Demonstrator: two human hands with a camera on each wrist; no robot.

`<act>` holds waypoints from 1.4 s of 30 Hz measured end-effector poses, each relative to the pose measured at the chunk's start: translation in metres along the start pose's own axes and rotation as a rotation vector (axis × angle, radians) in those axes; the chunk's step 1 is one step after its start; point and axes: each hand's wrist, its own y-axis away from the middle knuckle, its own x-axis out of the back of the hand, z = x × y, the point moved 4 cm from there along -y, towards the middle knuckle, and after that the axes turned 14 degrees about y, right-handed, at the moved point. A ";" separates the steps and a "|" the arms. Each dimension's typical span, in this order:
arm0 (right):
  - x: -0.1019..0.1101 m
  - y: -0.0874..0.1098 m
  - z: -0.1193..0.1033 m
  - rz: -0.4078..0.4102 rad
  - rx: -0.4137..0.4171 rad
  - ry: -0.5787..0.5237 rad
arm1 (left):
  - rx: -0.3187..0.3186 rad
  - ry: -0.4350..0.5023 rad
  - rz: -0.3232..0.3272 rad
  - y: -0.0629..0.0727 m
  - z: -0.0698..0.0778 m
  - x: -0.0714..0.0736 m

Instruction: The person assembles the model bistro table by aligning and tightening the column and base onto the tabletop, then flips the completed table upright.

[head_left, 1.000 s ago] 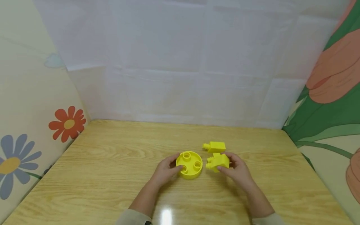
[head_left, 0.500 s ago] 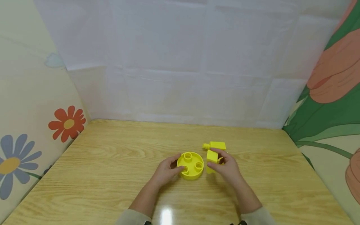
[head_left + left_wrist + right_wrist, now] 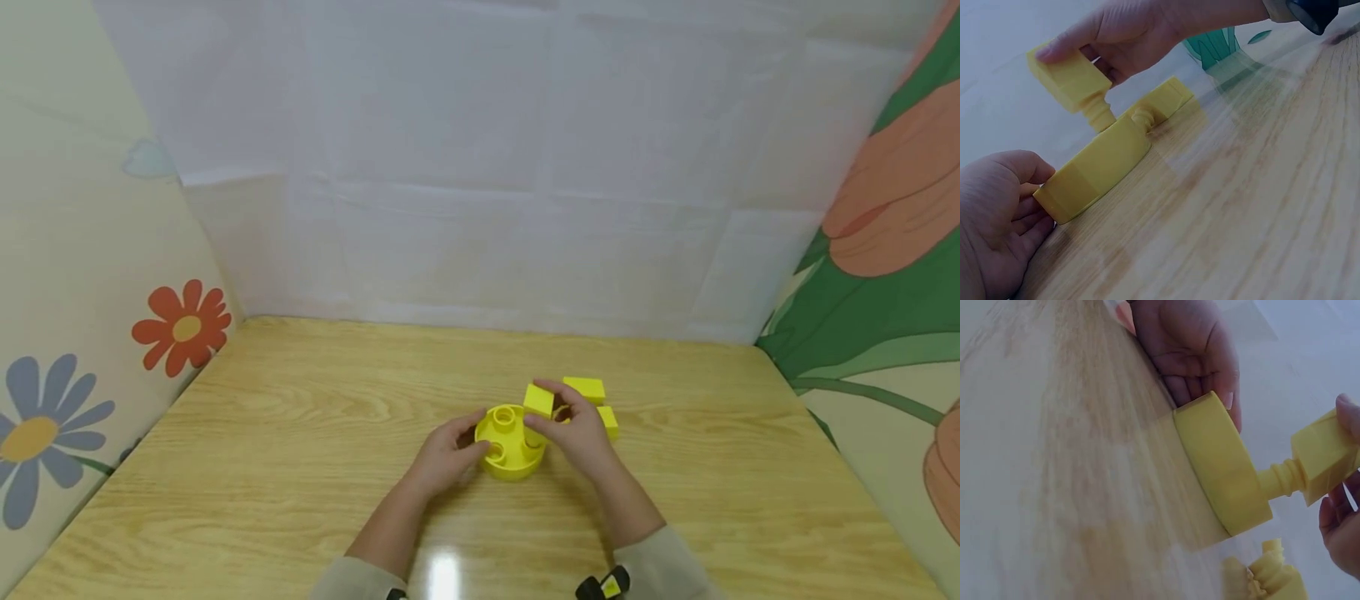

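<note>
A round, shallow yellow piece with a raised rim and three ring-shaped sockets lies on the wooden table. My left hand grips its left edge, thumb over the rim near the front-left socket. From the right, my right hand pinches a yellow block by its upper end. That block stands upright, its ridged peg pointing down at the right-hand socket. In the right wrist view the peg's end is hidden behind the round piece's rim.
Two similar yellow pieces lie just right of the round piece: a far block and a nearer one, both partly hidden by my right hand. White sheeting hangs along the table's back edge.
My right hand has moved left from beside the round piece to over its right socket. It has left one yellow piece on the table and turned the held block peg-down. The left hand keeps its grip.
</note>
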 end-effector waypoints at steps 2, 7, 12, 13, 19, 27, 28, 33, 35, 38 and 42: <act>-0.002 0.000 0.001 -0.004 -0.003 0.011 | 0.007 -0.002 0.003 0.000 0.000 0.000; -0.007 0.000 0.004 -0.012 -0.021 0.023 | 0.008 0.011 0.008 0.000 -0.001 0.000; -0.010 0.000 0.006 -0.014 -0.024 0.025 | 0.009 0.020 0.015 0.000 -0.002 0.000; -0.011 0.000 0.006 -0.014 -0.024 0.026 | 0.008 0.019 0.012 0.000 -0.001 0.001; -0.012 0.000 0.007 -0.019 -0.025 0.026 | 0.006 0.028 -0.001 0.002 0.002 0.001; -0.011 0.002 0.005 -0.018 -0.008 0.033 | -0.005 0.028 0.002 0.000 -0.001 0.001; -0.011 0.003 0.006 -0.016 0.008 0.032 | -0.003 0.024 0.005 0.000 -0.001 0.001; -0.007 0.006 0.004 0.007 0.123 -0.015 | 0.013 -0.006 0.015 -0.001 0.000 0.001; -0.006 0.007 0.003 0.005 0.145 -0.029 | 0.014 -0.011 0.020 -0.001 0.000 0.001; -0.005 0.007 0.003 -0.012 0.133 -0.028 | 0.013 -0.004 0.025 -0.001 -0.001 0.001; -0.005 0.006 0.003 -0.047 0.130 -0.002 | 0.016 0.007 0.021 -0.001 -0.003 0.001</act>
